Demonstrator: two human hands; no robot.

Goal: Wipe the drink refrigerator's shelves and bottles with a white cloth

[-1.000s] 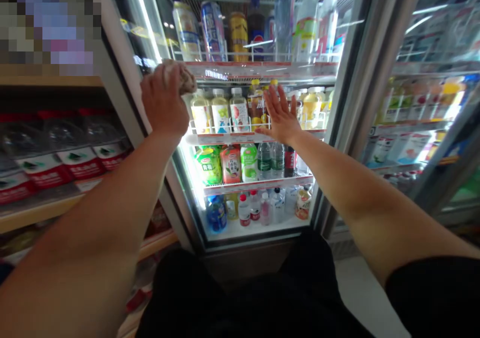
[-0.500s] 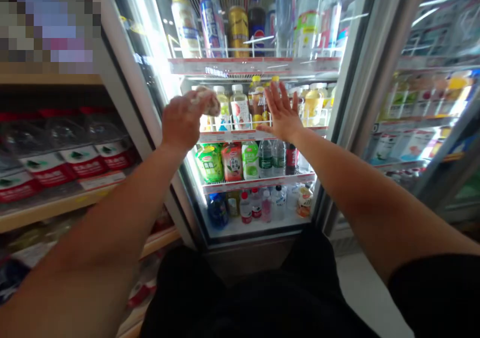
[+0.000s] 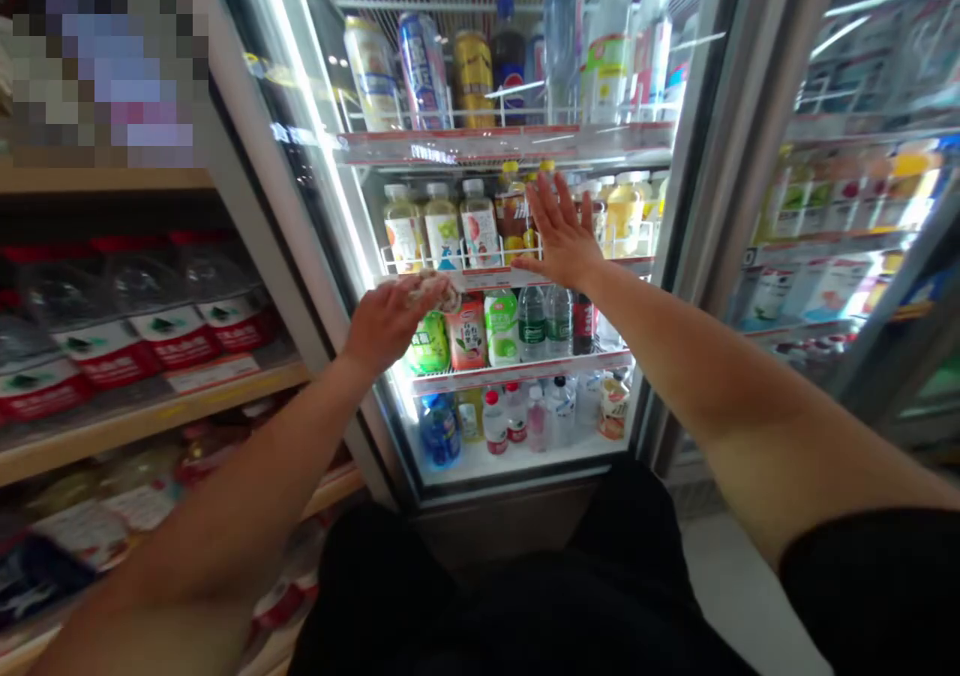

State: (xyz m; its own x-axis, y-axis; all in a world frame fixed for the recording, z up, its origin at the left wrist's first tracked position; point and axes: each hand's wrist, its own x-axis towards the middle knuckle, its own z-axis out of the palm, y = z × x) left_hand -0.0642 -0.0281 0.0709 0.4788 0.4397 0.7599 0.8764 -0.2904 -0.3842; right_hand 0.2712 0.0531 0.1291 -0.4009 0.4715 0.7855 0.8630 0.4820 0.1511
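"Left hand (image 3: pixel 382 323), what's it gripping?"
"A crumpled cloth (image 3: pixel 435 291), fingers closed round it, before the glass-fronted drinks cooler (image 3: pixel 691 166)."
"And inside?"
"Cans (image 3: pixel 472 68) and bottles (image 3: pixel 510 56) on the top shelf (image 3: pixel 510 143), more bottles below."
"Right hand (image 3: pixel 564 241)?"
"Fingers spread, palm toward the cooler; whether it touches, I can't tell."

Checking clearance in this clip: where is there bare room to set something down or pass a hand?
Pale floor shows bare between the dark trousers and right sleeve. A hand could probably pass between the left hand, holding a cloth, and the spread right hand. Crowded: the cooler shelves and the rack of red-labelled bottles.
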